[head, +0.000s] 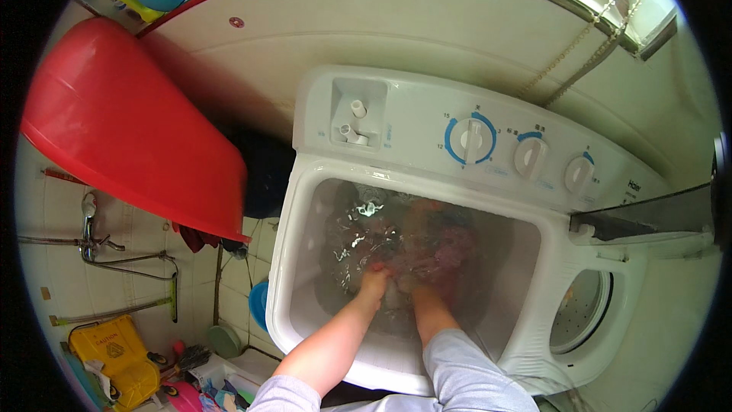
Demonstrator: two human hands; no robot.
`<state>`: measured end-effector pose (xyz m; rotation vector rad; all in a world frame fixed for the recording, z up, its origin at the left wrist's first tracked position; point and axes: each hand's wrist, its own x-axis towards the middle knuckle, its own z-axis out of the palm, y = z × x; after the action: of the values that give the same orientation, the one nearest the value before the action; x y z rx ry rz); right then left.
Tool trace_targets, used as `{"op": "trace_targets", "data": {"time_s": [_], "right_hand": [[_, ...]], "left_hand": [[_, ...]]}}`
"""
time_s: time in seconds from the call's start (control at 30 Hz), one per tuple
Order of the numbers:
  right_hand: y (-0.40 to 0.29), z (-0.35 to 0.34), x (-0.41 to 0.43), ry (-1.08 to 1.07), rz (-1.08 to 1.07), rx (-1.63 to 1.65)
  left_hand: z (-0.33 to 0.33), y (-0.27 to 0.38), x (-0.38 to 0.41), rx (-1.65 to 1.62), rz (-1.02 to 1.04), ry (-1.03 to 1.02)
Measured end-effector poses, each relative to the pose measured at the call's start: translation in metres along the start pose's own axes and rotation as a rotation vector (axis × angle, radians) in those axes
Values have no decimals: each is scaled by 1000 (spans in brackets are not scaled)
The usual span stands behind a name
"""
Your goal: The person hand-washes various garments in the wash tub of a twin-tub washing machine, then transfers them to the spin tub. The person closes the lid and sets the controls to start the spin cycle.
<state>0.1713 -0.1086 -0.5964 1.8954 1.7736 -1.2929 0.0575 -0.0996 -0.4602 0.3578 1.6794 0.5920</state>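
Observation:
Both my hands reach into the wash tub of a white Haier twin-tub washing machine, which holds cloudy, rippling water. My left hand is at the water's surface, its fingertips partly under. Close beside it, my right hand is mostly sunk, and its fingers are hidden by the murk. A pinkish-red cloth lies under the water just beyond my right hand. Darker cloth shows dimly deeper in. Whether either hand grips any cloth cannot be made out.
Three knobs, including a large dial, line the control panel. A dark lid stands raised by the round spin tub opening. A large red plastic tub leans at left. Below are a blue basin and a yellow mop bucket.

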Motion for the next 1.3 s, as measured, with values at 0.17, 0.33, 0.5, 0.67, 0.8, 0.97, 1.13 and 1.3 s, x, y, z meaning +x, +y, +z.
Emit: {"op": "trace_targets", "data": {"time_s": [0.17, 0.33, 0.5, 0.67, 0.8, 0.97, 1.13, 1.3], "right_hand": [[15, 9, 8, 104, 87, 236], [52, -26, -9, 432, 256, 688], [13, -78, -56, 480, 244, 499], [-42, -171, -201, -114, -253, 740], [-37, -227, -236, -26, -326, 1289], [-28, -196, -189, 139, 396, 1662], [-51, -188, -195, 372, -229, 2024], [-80, -193, -263, 602, -297, 1007]], "left_hand": [[3, 9, -10, -143, -129, -49], [-1, 13, -11, -87, -170, -34], [0, 11, -6, -145, -335, -38], [3, 17, -5, -526, -447, -345], [16, 29, -32, -487, -247, -471], [29, 51, -101, -516, -98, -694], [19, 59, -134, -571, -325, -431], [29, 72, -127, -1130, -268, -720]]}}
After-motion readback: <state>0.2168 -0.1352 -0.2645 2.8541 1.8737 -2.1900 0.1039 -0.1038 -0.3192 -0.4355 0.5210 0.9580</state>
